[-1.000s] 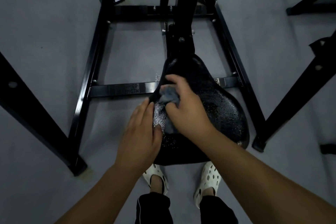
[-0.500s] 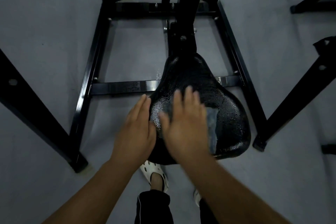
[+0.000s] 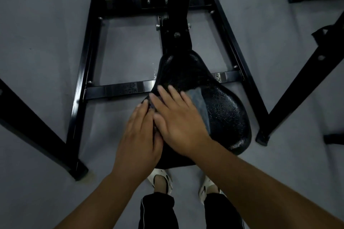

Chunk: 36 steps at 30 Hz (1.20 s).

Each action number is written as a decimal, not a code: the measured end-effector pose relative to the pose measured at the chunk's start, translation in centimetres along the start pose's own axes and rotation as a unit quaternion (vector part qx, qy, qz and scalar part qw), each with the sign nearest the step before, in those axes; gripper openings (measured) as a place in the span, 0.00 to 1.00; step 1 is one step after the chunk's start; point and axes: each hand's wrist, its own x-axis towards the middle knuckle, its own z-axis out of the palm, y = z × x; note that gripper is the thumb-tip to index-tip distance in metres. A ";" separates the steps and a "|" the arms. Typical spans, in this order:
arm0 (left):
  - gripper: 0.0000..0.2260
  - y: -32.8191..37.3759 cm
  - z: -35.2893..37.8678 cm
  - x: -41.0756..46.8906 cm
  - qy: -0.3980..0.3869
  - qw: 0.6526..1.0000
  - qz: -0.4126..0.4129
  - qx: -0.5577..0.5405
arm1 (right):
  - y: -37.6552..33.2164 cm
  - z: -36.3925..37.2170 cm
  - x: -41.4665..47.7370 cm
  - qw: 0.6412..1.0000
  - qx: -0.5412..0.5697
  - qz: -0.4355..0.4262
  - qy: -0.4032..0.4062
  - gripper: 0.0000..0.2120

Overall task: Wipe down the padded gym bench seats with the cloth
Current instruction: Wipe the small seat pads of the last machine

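A black padded seat [image 3: 225, 109] with a pebbled, shiny surface sits at the centre, mounted on a black post. A grey-blue cloth [image 3: 202, 105] lies flat on the seat's left half. My right hand [image 3: 178, 121] presses on it with straight fingers, so only the cloth's right edge shows. Flat along the seat's left edge rests my left hand [image 3: 139, 135], fingers straight, touching my right hand's thumb side.
The seat's black steel frame [image 3: 81, 72] surrounds it on the grey floor, with a crossbar [image 3: 119, 89] just behind the seat. Slanted black beams of other machines stand at the left [image 3: 28, 117] and right [image 3: 301, 80]. My white clogs [image 3: 162, 180] stand under the seat's near edge.
My right hand went from gripping the bunched cloth to pressing it flat, swept right, then slid back left and farther up the seat. My left hand stayed on the seat's left edge.
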 end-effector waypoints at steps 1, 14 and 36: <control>0.25 -0.1 -0.1 0.0 0.000 1.000 -0.001 0.000 | 0.6 0.2 -1.9 1.000 0.001 0.003 0.000 0.28; 0.31 -0.2 -0.5 1.5 -0.020 0.999 0.005 0.026 | 5.9 -2.0 6.5 0.986 -0.048 0.154 0.030 0.31; 0.36 -1.1 -2.4 -2.5 -0.049 0.999 -0.006 0.003 | -2.1 1.6 -2.8 0.996 -0.013 -0.085 -0.016 0.25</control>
